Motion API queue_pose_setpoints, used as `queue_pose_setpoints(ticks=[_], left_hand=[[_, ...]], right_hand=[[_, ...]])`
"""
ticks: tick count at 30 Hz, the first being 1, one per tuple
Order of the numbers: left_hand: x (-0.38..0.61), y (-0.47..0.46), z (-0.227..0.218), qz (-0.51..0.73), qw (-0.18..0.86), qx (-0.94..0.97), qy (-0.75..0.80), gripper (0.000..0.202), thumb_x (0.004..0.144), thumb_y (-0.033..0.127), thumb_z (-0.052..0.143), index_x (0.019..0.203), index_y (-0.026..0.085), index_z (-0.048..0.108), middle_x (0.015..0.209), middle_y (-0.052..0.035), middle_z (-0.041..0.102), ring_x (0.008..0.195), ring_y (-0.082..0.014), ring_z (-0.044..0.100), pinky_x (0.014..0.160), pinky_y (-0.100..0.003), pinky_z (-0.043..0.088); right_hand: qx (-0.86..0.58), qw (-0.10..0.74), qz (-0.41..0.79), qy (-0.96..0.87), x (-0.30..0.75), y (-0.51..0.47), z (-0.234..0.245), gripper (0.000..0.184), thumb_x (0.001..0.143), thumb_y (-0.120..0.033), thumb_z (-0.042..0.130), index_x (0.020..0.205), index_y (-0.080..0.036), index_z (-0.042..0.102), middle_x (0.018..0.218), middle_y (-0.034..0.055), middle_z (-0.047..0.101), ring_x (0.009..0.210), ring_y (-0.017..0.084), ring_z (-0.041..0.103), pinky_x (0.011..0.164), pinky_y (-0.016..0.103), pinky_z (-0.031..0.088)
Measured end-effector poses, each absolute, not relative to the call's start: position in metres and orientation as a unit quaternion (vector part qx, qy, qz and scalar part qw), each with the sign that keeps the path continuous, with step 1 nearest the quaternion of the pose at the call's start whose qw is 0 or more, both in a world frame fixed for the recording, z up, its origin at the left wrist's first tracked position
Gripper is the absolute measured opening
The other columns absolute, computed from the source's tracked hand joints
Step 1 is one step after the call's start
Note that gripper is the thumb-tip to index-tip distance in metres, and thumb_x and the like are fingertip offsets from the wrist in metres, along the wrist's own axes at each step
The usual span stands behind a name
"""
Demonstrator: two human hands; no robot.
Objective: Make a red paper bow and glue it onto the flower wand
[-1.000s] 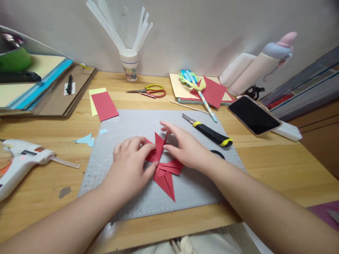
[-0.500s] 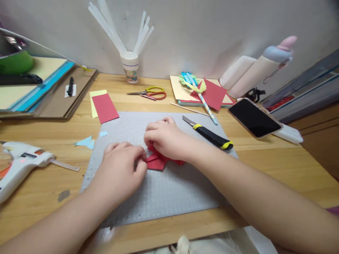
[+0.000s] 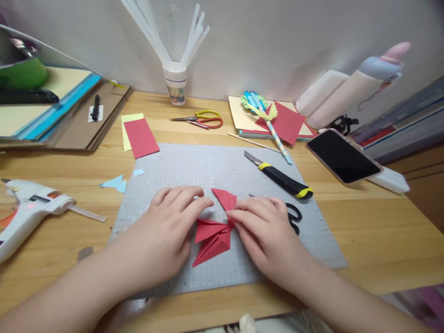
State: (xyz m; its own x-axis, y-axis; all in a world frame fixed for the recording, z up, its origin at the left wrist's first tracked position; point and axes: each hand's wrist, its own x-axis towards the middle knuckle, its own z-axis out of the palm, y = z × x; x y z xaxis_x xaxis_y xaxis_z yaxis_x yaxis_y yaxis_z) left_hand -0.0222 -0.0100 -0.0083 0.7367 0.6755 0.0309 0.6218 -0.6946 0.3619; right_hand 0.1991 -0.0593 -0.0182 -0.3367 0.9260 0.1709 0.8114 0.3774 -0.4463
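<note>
My right hand (image 3: 265,229) pinches the red paper (image 3: 213,237) mid-fold; I'd press lightly there, my left hand (image 3: 175,222) curved loosely, unclasped, beside it.

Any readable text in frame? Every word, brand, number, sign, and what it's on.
None legible.
Glue gun: dark panel on its side, too small and blurred to read.
Paper cup: printed picture, no words I can make out.
Cutting mat: grid lines; any edge numbers too faint.
Phone: dark screen, no text visible.
</note>
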Motion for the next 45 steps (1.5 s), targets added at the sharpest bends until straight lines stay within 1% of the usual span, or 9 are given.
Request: queue_pose_setpoints(ticks=[4,8,10,15,20,27,35,40,45], left_hand=[[-0.020,-0.013,-0.001,0.050,0.235,0.914,0.326,0.055,0.072,0.008,0.053,0.124,0.025,0.046,0.126,-0.0052,0.050,0.117,-0.0230,0.043,0.101,-0.041,0.030],[-0.013,-0.010,-0.006,0.054,0.237,0.899,0.364,0.038,0.080,0.039,0.064,0.114,0.026,0.052,0.113,-0.0022,0.058,0.107,-0.0232,0.050,0.097,-0.042,0.028],[-0.009,-0.007,-0.010,0.051,0.231,0.898,0.371,0.034,0.080,0.045,0.063,0.106,0.026,0.056,0.106,-0.0004,0.061,0.102,-0.0222,0.053,0.096,-0.043,0.026],[-0.009,-0.004,-0.012,0.058,0.236,0.898,0.368,0.024,0.083,0.044,0.061,0.100,0.026,0.060,0.100,0.0017,0.063,0.098,-0.0195,0.055,0.094,-0.040,0.026],[-0.007,-0.005,-0.012,0.071,0.243,0.895,0.368,0.013,0.089,0.033,0.052,0.091,0.026,0.063,0.092,0.0031,0.065,0.092,-0.0172,0.057,0.092,-0.040,0.025],[-0.004,-0.009,-0.017,0.095,0.266,0.875,0.394,0.014,0.088,0.024,0.051,0.083,0.025,0.064,0.088,0.0044,0.067,0.089,-0.0168,0.057,0.086,-0.040,0.027],[-0.004,-0.009,-0.021,0.096,0.195,0.914,0.344,0.018,0.088,0.020,0.052,0.077,0.024,0.065,0.082,0.0049,0.067,0.085,-0.0175,0.060,0.085,-0.040,0.027],[-0.004,-0.009,-0.021,0.092,0.209,0.906,0.357,0.011,0.087,0.025,0.056,0.089,0.025,0.066,0.088,0.0025,0.067,0.083,-0.0170,0.060,0.085,-0.040,0.030],[-0.001,-0.012,-0.023,0.105,0.202,0.899,0.374,0.012,0.087,0.032,0.057,0.088,0.026,0.067,0.087,0.0022,0.068,0.082,-0.0178,0.060,0.083,-0.041,0.033]], right_hand=[[-0.550,0.178,0.145,-0.803,0.200,-0.065,-0.024,0.019,0.092,-0.018,0.050,0.102,-0.024,0.065,0.104,0.0032,0.067,0.101,0.020,0.054,0.089,0.041,0.026],[-0.550,0.194,0.135,-0.801,0.198,-0.063,-0.035,0.014,0.092,-0.021,0.053,0.096,-0.024,0.066,0.098,0.0016,0.066,0.099,0.020,0.054,0.088,0.041,0.024],[-0.549,0.215,0.123,-0.798,0.198,-0.062,-0.040,0.012,0.091,-0.021,0.055,0.093,-0.024,0.066,0.096,0.0006,0.066,0.097,0.019,0.054,0.088,0.041,0.024],[-0.552,0.228,0.118,-0.793,0.198,-0.063,-0.043,0.010,0.091,-0.021,0.056,0.092,-0.024,0.065,0.095,0.0003,0.065,0.096,0.019,0.055,0.087,0.041,0.024],[-0.552,0.228,0.120,-0.793,0.198,-0.063,-0.043,0.011,0.090,-0.019,0.056,0.091,-0.025,0.065,0.095,-0.0002,0.065,0.096,0.019,0.054,0.086,0.041,0.023],[-0.556,0.233,0.124,-0.788,0.197,-0.064,-0.044,0.011,0.090,-0.019,0.056,0.091,-0.024,0.066,0.095,-0.0003,0.064,0.096,0.019,0.054,0.086,0.040,0.024],[-0.559,0.227,0.124,-0.788,0.198,-0.065,-0.043,0.013,0.091,-0.020,0.055,0.093,-0.026,0.066,0.096,0.0004,0.064,0.096,0.019,0.053,0.086,0.040,0.024],[-0.561,0.237,0.120,-0.784,0.198,-0.065,-0.044,0.011,0.090,-0.020,0.057,0.093,-0.025,0.067,0.096,0.0003,0.064,0.095,0.019,0.051,0.085,0.040,0.025],[-0.562,0.232,0.116,-0.785,0.197,-0.063,-0.045,0.011,0.090,-0.020,0.057,0.091,-0.025,0.066,0.096,0.0000,0.063,0.095,0.019,0.051,0.085,0.040,0.025]])
